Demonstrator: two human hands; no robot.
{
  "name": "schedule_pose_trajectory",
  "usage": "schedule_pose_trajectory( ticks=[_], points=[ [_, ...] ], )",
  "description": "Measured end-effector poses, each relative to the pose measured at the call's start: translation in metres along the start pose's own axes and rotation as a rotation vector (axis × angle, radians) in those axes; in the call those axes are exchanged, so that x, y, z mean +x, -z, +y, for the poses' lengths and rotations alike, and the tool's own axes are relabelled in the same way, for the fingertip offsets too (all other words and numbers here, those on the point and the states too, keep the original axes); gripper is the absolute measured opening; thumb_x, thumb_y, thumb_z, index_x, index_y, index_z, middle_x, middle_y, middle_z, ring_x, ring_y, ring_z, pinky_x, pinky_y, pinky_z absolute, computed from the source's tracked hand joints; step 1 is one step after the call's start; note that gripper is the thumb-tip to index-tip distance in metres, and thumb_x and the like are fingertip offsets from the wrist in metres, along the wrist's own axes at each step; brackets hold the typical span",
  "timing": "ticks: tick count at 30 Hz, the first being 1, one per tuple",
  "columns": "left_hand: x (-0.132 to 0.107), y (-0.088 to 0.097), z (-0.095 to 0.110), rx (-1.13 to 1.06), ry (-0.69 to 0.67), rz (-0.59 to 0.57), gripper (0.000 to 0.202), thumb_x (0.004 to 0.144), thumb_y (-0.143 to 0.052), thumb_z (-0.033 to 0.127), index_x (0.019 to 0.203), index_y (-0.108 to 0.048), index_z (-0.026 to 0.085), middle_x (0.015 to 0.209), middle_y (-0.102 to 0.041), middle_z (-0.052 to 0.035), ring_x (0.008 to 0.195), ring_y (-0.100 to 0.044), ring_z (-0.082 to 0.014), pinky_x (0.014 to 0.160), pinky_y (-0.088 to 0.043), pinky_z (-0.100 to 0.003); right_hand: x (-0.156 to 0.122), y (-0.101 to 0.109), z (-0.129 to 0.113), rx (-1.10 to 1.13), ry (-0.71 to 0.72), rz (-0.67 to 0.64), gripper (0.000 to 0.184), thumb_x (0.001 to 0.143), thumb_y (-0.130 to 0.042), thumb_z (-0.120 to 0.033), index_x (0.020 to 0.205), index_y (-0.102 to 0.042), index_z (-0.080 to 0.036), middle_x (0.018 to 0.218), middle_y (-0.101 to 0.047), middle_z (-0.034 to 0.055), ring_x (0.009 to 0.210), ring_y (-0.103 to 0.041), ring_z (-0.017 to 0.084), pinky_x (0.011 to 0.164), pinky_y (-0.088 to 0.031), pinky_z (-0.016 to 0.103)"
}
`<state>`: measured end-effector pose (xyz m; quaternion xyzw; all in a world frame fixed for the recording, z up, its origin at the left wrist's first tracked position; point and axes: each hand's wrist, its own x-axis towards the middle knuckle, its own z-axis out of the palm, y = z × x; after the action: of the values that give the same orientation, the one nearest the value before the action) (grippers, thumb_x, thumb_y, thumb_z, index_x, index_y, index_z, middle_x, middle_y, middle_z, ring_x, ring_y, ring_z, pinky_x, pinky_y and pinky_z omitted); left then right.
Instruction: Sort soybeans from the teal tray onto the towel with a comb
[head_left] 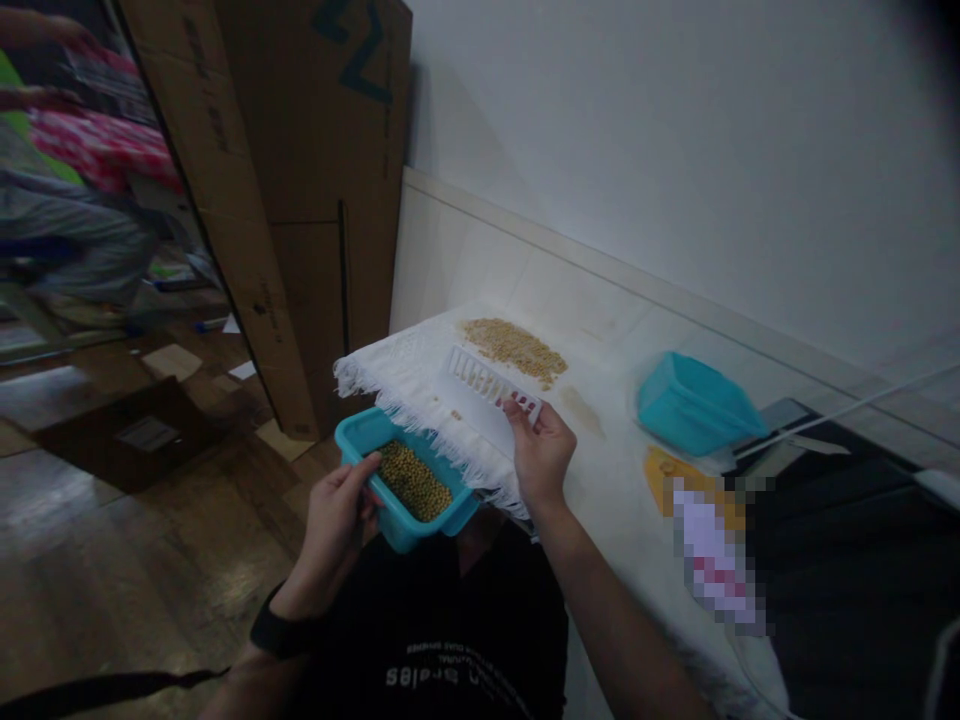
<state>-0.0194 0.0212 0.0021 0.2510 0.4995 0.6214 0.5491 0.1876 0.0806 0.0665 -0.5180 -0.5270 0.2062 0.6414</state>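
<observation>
My left hand grips the near-left rim of a blue plastic bin, which is held just below the table edge. Inside the bin lie many small, round, yellow-green beans. My right hand is closed on the right end of a white slotted plastic piece, a flat blade with a row of openings along its far side. The piece rests on or just above a white fringed cloth; I cannot tell which. Beyond it, a patch of pale yellow beans or grains is spread out, and a few lie near the fringe.
A second blue bin sits at the right, beside an orange item and a pixelated packet. A black bag-like object and a cable are farther right. A tall cardboard box stands left; another person sits beyond it.
</observation>
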Motion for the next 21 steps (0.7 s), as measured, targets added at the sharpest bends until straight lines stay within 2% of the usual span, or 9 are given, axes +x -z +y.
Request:
schedule_pose_trajectory(
  ticks=[7, 12, 16, 18, 21],
  points=[
    [0.003, 0.000, 0.010, -0.007, -0.037, 0.026, 0.037, 0.074, -0.072, 0.037, 0.047, -0.054, 0.020, 0.037, -0.043, 0.0057, 0.031, -0.034, -0.0076, 0.031, -0.029, -0.021, -0.009, -0.004, -0.005, 0.001, -0.001, -0.018, 0.034, 0.077, -0.072, -0.048, 0.090, -0.073, -0.017, 0.081, -0.075, 0.0035, 0.073, -0.067, 0.018, 0.073, -0.053, 0.029],
    [0.003, 0.001, 0.012, -0.004, -0.058, 0.034, 0.035, 0.073, -0.072, 0.036, 0.047, -0.054, 0.019, 0.038, -0.044, 0.0055, 0.032, -0.034, -0.0073, 0.032, -0.030, -0.021, -0.026, -0.005, -0.014, 0.027, -0.054, -0.055, 0.033, 0.076, -0.073, -0.047, 0.088, -0.074, -0.017, 0.075, -0.073, 0.0017, 0.067, -0.066, 0.017, 0.066, -0.053, 0.028],
    [0.003, 0.000, 0.013, -0.021, -0.048, 0.043, 0.034, 0.072, -0.074, 0.036, 0.048, -0.056, 0.019, 0.039, -0.045, 0.0056, 0.033, -0.033, -0.0069, 0.032, -0.029, -0.020, -0.030, 0.001, -0.020, 0.058, -0.078, -0.101, 0.032, 0.075, -0.075, -0.045, 0.089, -0.074, -0.017, 0.075, -0.073, 0.0021, 0.066, -0.067, 0.017, 0.066, -0.054, 0.028],
    [0.003, 0.000, 0.014, -0.014, -0.038, 0.040, 0.036, 0.071, -0.074, 0.038, 0.047, -0.055, 0.019, 0.038, -0.044, 0.0055, 0.033, -0.033, -0.0069, 0.031, -0.029, -0.020, -0.018, 0.010, -0.018, 0.059, -0.036, -0.032, 0.032, 0.075, -0.075, -0.044, 0.089, -0.074, -0.016, 0.078, -0.074, 0.0035, 0.071, -0.068, 0.018, 0.069, -0.054, 0.029],
    [0.001, -0.002, 0.013, 0.015, -0.027, 0.040, 0.038, 0.070, -0.074, 0.040, 0.046, -0.055, 0.019, 0.038, -0.044, 0.0054, 0.032, -0.033, -0.0067, 0.031, -0.027, -0.020, 0.017, 0.031, -0.006, 0.045, 0.063, 0.177, 0.033, 0.075, -0.074, -0.045, 0.089, -0.073, -0.015, 0.083, -0.075, 0.0055, 0.077, -0.069, 0.020, 0.074, -0.054, 0.032]
  ],
)
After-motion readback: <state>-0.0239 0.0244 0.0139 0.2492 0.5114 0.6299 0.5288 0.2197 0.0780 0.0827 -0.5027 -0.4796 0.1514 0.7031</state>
